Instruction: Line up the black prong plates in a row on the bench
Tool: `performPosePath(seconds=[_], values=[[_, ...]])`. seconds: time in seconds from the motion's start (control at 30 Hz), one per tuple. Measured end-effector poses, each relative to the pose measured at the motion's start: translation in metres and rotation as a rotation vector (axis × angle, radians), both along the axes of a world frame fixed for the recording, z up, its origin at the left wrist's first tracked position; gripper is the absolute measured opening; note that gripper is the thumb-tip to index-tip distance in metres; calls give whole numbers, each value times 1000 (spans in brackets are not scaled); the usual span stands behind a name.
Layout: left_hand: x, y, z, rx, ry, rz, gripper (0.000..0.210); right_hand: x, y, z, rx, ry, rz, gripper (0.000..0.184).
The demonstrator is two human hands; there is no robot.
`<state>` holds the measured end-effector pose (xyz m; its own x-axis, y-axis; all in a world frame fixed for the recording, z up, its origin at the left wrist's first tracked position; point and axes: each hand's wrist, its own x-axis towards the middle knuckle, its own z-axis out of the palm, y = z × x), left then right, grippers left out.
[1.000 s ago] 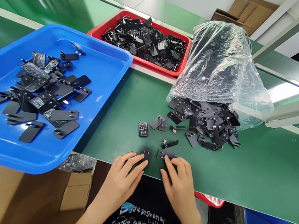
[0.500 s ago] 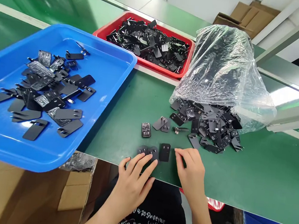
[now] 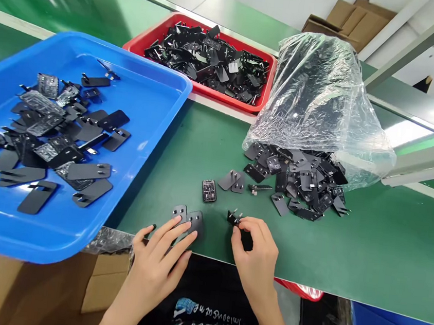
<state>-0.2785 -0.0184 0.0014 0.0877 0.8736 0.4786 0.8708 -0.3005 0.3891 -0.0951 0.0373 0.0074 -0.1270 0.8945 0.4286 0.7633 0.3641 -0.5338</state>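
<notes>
Between the thumb and fingers of my right hand [image 3: 256, 249] is a small black plug plate [image 3: 233, 217], tilted up with its metal pins showing. My left hand [image 3: 160, 260] lies spread near the bench edge. Its fingertips touch two flat black plug plates with two pins each, a left plate [image 3: 179, 211] and a right plate [image 3: 196, 221]; the fingers cover part of both. Behind the hands lie a single black piece with a patterned face [image 3: 209, 190], a pair of overlapping plates [image 3: 232, 180] and one plate on edge [image 3: 260, 187].
A blue tray [image 3: 159, 125] of scattered plug plates overhangs the bench edge at the left. At the back stands a full red tray [image 3: 263, 97]. A clear plastic bag [image 3: 317, 90] spills a heap of plates [image 3: 304, 182] onto the green bench [image 3: 379, 247]. Metal frame bars [image 3: 418, 49] rise at the right.
My right hand has picked up the black plate that lay flat and tilted it. My left hand has slid left, dragging the two plates along. The view has shifted slightly.
</notes>
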Motion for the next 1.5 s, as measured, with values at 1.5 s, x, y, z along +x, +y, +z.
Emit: performPosePath(seconds=[1.5], values=[[4,-20,-6,-73,-52,73,24,12,0,19,-11,-366,547,31]])
